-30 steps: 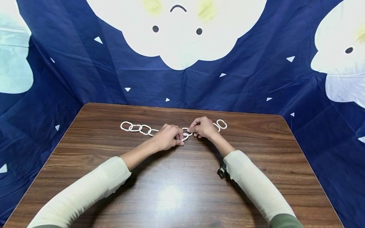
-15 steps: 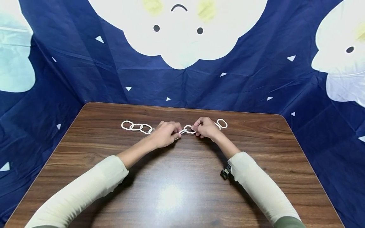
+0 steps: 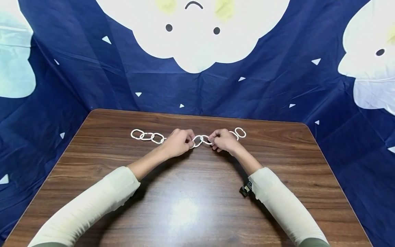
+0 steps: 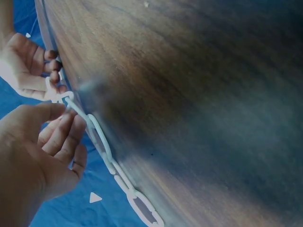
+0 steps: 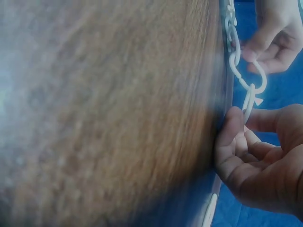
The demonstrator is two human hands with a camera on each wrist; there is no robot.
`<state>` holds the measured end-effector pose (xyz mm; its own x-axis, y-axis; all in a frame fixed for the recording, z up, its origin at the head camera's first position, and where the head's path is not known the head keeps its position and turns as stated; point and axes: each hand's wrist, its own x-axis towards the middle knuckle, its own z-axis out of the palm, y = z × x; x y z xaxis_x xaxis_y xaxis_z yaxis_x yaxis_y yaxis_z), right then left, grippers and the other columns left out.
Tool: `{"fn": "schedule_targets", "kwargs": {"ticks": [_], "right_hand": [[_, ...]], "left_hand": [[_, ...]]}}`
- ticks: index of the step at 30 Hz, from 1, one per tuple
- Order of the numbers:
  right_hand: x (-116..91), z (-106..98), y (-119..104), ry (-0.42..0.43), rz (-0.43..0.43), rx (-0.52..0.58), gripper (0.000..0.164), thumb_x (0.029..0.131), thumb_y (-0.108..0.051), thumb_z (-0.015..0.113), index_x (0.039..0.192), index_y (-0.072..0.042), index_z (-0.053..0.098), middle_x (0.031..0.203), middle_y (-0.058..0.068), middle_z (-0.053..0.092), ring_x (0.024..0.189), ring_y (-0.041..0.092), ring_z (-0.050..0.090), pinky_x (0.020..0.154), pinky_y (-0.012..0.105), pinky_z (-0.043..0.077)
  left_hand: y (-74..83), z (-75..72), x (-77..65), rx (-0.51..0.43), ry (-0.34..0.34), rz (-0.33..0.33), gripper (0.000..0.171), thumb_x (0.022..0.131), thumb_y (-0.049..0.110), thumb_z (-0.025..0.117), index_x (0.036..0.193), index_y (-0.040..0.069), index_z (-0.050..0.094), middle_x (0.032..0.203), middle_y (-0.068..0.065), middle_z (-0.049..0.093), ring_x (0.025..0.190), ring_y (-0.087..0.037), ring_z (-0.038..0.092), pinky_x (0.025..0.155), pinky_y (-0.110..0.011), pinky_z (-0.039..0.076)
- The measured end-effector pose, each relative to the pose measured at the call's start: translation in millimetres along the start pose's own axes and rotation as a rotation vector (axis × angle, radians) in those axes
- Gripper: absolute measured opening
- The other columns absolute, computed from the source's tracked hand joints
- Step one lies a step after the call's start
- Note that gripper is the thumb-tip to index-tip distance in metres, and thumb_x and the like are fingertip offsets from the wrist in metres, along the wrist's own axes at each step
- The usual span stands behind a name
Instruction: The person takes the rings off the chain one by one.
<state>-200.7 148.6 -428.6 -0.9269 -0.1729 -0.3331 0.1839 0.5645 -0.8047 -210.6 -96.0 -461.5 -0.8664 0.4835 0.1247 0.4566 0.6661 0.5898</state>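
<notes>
A chain of white oval plastic links [image 3: 137,134] lies along the far part of the table, running to the right under my left hand [image 3: 176,143]. That hand pinches a link between thumb and fingers, and more chain [image 4: 100,142] trails from it in the left wrist view. My right hand [image 3: 225,140] pinches the link at the chain's right end [image 5: 248,101]. Between the two hands, this end link hooks through another white link [image 5: 260,80]. Part of the chain is hidden behind the left hand.
Just beyond the right hand lie white links [image 3: 240,132], one partly hidden by the hand. The brown wooden table [image 3: 191,185] ends a little past the chain, against a blue cloth [image 3: 216,92] with cloud prints. A small black device [image 3: 246,188] sits at the right wrist.
My left hand has shifted slightly left and away from me, the right hand slightly right. The links between them now show more fully, drawn out in a line.
</notes>
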Motion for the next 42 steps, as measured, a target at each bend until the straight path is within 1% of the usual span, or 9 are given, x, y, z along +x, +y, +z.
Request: {"fn": "schedule_targets", "kwargs": {"ticks": [5, 9, 11, 18, 30, 33, 38, 39, 42], "right_hand": [[0, 3, 2, -0.022, 0.02, 0.123, 0.015, 0.109, -0.007, 0.063, 0.113, 0.004, 0.072, 0.076, 0.002, 0.068, 0.064, 0.01, 0.067, 0.058, 0.023, 0.059], [0, 6, 2, -0.044, 0.038, 0.214, 0.013, 0.11, -0.005, 0.063, 0.112, 0.006, 0.068, 0.073, 0.003, 0.068, 0.059, 0.009, 0.066, 0.057, 0.023, 0.06], [0, 8, 1, -0.047, 0.04, 0.234, 0.014, 0.11, -0.005, 0.062, 0.113, 0.008, 0.067, 0.073, 0.003, 0.068, 0.059, 0.009, 0.066, 0.056, 0.022, 0.06], [1, 11, -3, -0.028, 0.044, 0.261, 0.02, 0.11, -0.002, 0.061, 0.12, 0.013, 0.068, 0.074, 0.005, 0.069, 0.058, 0.009, 0.066, 0.057, 0.022, 0.061], [5, 17, -7, 0.001, 0.073, 0.267, 0.018, 0.112, -0.005, 0.06, 0.119, 0.01, 0.066, 0.074, 0.004, 0.068, 0.058, 0.009, 0.065, 0.055, 0.021, 0.059], [4, 16, -7, 0.004, 0.075, 0.262, 0.018, 0.112, -0.005, 0.06, 0.119, 0.01, 0.066, 0.074, 0.004, 0.068, 0.058, 0.009, 0.065, 0.055, 0.021, 0.059], [6, 15, -8, 0.002, 0.087, 0.271, 0.016, 0.111, -0.002, 0.06, 0.118, 0.01, 0.067, 0.074, 0.005, 0.068, 0.058, 0.009, 0.065, 0.055, 0.021, 0.06], [6, 15, -9, 0.001, 0.091, 0.274, 0.016, 0.11, -0.002, 0.06, 0.117, 0.011, 0.068, 0.074, 0.005, 0.068, 0.058, 0.009, 0.065, 0.055, 0.021, 0.06], [7, 15, -10, 0.0, 0.103, 0.278, 0.016, 0.109, 0.0, 0.061, 0.117, 0.011, 0.068, 0.073, 0.005, 0.067, 0.057, 0.008, 0.065, 0.055, 0.021, 0.06]], "left_hand": [[15.9, -12.1, -6.9, -0.056, -0.002, -0.041, 0.015, 0.099, 0.014, 0.072, 0.112, 0.008, 0.077, 0.093, 0.001, 0.085, 0.09, -0.015, 0.076, 0.091, -0.043, 0.062], [21.4, -14.5, -8.7, -0.063, -0.009, -0.078, 0.015, 0.099, 0.013, 0.073, 0.113, 0.008, 0.077, 0.098, -0.001, 0.087, 0.093, -0.016, 0.077, 0.094, -0.044, 0.062], [30.7, -18.5, -10.1, -0.055, -0.016, -0.11, 0.015, 0.098, 0.01, 0.074, 0.113, 0.007, 0.076, 0.1, -0.003, 0.087, 0.095, -0.019, 0.078, 0.096, -0.048, 0.062], [33.0, -18.0, -8.9, -0.061, -0.005, -0.109, 0.008, 0.099, 0.013, 0.078, 0.106, 0.013, 0.075, 0.101, -0.002, 0.087, 0.093, -0.018, 0.077, 0.093, -0.045, 0.062], [35.0, -19.0, -9.6, -0.064, -0.006, -0.096, 0.007, 0.098, 0.013, 0.08, 0.103, 0.013, 0.075, 0.097, -0.002, 0.085, 0.092, -0.018, 0.077, 0.092, -0.046, 0.061], [25.8, -15.0, -7.0, -0.081, -0.006, -0.066, 0.008, 0.099, 0.018, 0.081, 0.102, 0.015, 0.074, 0.097, 0.001, 0.085, 0.092, -0.016, 0.077, 0.093, -0.044, 0.061], [27.0, -14.0, -7.0, -0.07, -0.007, -0.082, 0.007, 0.101, 0.018, 0.08, 0.102, 0.016, 0.074, 0.096, 0.002, 0.084, 0.092, -0.015, 0.075, 0.091, -0.042, 0.06], [35.0, -17.4, -8.4, -0.052, -0.013, -0.11, 0.006, 0.1, 0.014, 0.079, 0.102, 0.013, 0.073, 0.097, -0.001, 0.084, 0.092, -0.017, 0.075, 0.092, -0.044, 0.06], [36.2, -17.6, -9.2, -0.045, -0.009, -0.119, 0.006, 0.1, 0.014, 0.079, 0.102, 0.014, 0.073, 0.096, 0.0, 0.083, 0.09, -0.017, 0.074, 0.09, -0.043, 0.059]]}}
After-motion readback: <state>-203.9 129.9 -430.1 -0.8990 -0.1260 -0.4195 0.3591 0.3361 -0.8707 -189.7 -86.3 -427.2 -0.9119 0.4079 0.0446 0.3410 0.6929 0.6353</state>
